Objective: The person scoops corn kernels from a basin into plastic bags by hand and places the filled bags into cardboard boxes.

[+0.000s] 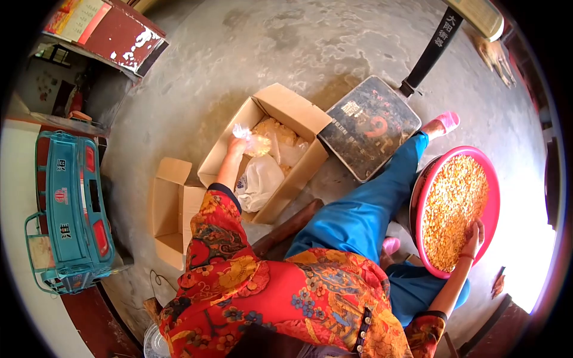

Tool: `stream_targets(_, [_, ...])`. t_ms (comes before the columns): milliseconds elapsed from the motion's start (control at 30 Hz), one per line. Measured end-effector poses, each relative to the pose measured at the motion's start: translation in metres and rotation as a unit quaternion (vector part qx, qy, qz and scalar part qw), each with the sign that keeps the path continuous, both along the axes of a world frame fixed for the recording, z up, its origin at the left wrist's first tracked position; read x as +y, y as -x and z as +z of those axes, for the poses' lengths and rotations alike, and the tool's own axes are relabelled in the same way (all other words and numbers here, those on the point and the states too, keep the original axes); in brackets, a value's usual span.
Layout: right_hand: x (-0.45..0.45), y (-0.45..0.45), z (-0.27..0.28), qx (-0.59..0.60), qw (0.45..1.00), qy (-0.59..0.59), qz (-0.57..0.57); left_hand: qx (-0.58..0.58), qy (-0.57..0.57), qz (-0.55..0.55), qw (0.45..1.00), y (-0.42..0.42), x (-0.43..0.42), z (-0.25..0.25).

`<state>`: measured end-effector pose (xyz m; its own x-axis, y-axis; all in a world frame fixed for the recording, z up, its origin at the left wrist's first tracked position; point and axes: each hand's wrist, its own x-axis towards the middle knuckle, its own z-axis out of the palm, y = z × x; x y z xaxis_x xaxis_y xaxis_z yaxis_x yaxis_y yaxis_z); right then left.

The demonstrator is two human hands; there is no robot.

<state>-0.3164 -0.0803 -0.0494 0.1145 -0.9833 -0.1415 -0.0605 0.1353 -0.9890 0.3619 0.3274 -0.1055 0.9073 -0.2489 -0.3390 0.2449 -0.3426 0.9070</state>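
My left hand is closed on the gathered neck of a small clear plastic bag with yellow contents. It is above an open cardboard box. Inside the box lie more clear bags with yellowish contents and a white plastic bag. At the right, a pink-red basin is full of yellow-orange kernels that look like corn. My right hand lies on the kernels near the basin's rim, fingers stretched out, their tips partly hidden.
A platform scale with a black post stands beyond my leg, beside the box. A second, smaller cardboard box is open to the left. A teal truck-shaped object is at the far left. Another person's hand shows at the upper right.
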Motion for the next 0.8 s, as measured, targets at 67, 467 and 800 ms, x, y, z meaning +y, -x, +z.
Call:
stream_targets(67, [0.009, -0.007, 0.002, 0.024, 0.999, -0.005, -0.045, -0.023, 0.016, 0.02, 0.999, -0.024, 0.025, -0.037])
stream_targets(467, [0.01, 0.004, 0.027, 0.038, 0.996, 0.064, -0.057, 0.07, -0.241, -0.071, 0.965, 0.021, 0.114, -0.213])
stream_targets(800, [0.016, -0.038, 0.061, 0.073, 0.992, 0.091, -0.046, 0.036, -0.413, -0.201, 0.887, 0.083, 0.062, -0.162])
